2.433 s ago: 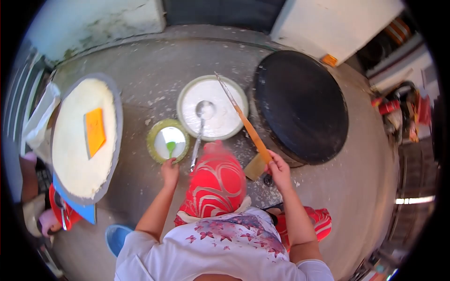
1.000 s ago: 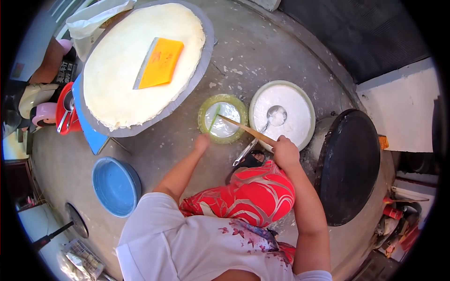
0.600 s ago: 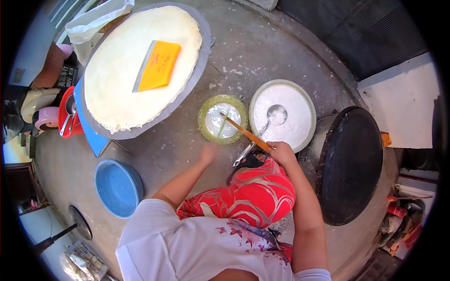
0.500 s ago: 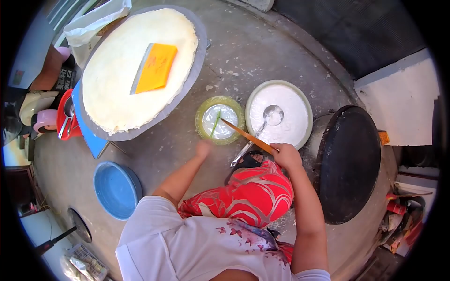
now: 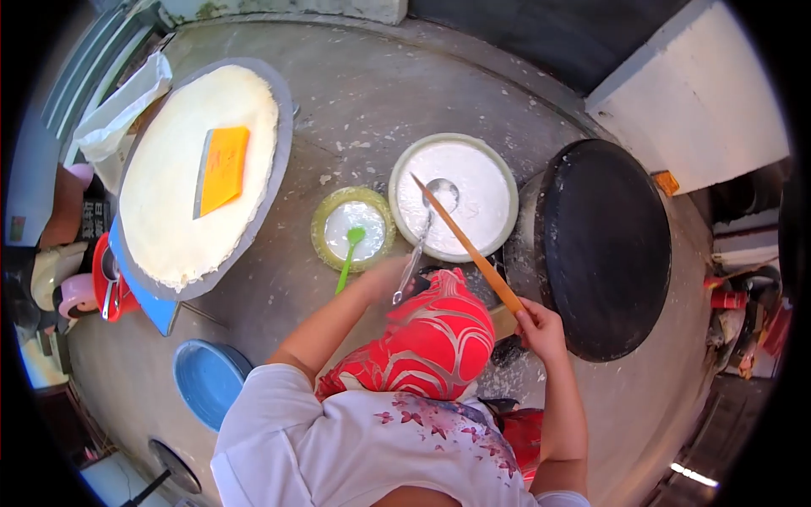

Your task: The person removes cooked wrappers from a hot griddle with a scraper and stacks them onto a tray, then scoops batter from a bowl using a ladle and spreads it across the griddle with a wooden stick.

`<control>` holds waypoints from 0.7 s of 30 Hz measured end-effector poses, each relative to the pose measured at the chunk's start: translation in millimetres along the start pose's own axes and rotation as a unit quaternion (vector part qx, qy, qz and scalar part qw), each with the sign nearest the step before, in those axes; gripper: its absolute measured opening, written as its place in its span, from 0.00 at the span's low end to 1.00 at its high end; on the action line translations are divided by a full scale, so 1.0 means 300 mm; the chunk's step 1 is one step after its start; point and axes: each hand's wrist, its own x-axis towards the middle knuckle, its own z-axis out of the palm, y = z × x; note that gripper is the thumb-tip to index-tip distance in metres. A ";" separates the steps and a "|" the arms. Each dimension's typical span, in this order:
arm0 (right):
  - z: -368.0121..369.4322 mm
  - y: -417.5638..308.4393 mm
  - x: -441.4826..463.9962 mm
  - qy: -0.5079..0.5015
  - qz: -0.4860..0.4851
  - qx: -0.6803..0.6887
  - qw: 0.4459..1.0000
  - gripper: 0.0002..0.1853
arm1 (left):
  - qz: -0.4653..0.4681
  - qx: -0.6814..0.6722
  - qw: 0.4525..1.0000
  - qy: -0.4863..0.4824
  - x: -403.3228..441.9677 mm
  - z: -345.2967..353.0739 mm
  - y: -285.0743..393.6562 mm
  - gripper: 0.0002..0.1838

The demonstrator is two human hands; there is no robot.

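My right hand (image 5: 541, 328) is closed around the lower end of a long, flat wooden spatula (image 5: 473, 253). Its pointed tip lies in view over a round bowl (image 5: 512, 182) of white batter. A metal ladle (image 5: 422, 241) rests in that bowl, handle leaning out over the near rim. Smeared by motion, my left hand (image 5: 384, 279) is beside the ladle's handle; whether it touches is unclear. Just left, a green brush (image 5: 353, 241) leans in a smaller yellow-green bowl (image 5: 321, 237) holding a whitish liquid.
A black round griddle (image 5: 606, 249) stands on the right. To the left, a large pale flatbread stack (image 5: 169, 194) lies on a grey round board (image 5: 274, 160), with an orange scraper (image 5: 225, 169) on top. A blue basin (image 5: 203, 380) sits on the floor at lower left.
My left hand has moved right, from near the small bowl to the ladle's handle. The green brush has changed position. The spatula has swung from the small bowl to over the batter. The view has shifted.
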 end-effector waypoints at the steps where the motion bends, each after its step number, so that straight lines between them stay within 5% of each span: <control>1: -0.019 0.024 -0.030 0.011 0.012 0.049 0.999 0.14 | -0.040 -0.096 0.994 -0.046 0.010 0.015 0.029 0.19; 3: -0.059 0.062 -0.093 0.031 0.025 0.103 0.994 0.14 | -0.077 -0.213 0.973 -0.040 0.008 0.078 0.099 0.19; 8: -0.135 0.126 -0.242 0.092 0.059 0.218 0.970 0.14 | -0.068 -0.124 0.989 0.053 0.009 0.144 0.164 0.18; 10: -0.149 0.180 -0.284 0.109 0.055 0.242 0.962 0.15 | 0.057 0.220 0.966 0.121 -0.101 0.191 0.215 0.17; 12: -0.159 0.216 -0.300 0.123 0.050 0.264 0.955 0.15 | 0.094 0.244 0.957 0.129 -0.074 0.137 0.139 0.16; 14: -0.151 0.250 -0.317 0.133 0.039 0.281 0.949 0.15 | 0.242 0.624 0.717 0.194 -0.049 0.082 0.077 0.13; 15: -0.144 0.258 -0.322 0.134 0.040 0.286 0.948 0.15 | 0.241 0.628 0.715 0.192 -0.086 0.097 0.115 0.13; 17: -0.132 0.254 -0.317 0.141 0.033 0.293 0.945 0.15 | 0.097 0.739 0.639 0.189 -0.132 0.139 0.230 0.11; 21: -0.125 0.272 -0.337 0.145 0.040 0.298 0.943 0.16 | 0.117 0.680 0.668 0.278 -0.077 0.195 0.290 0.11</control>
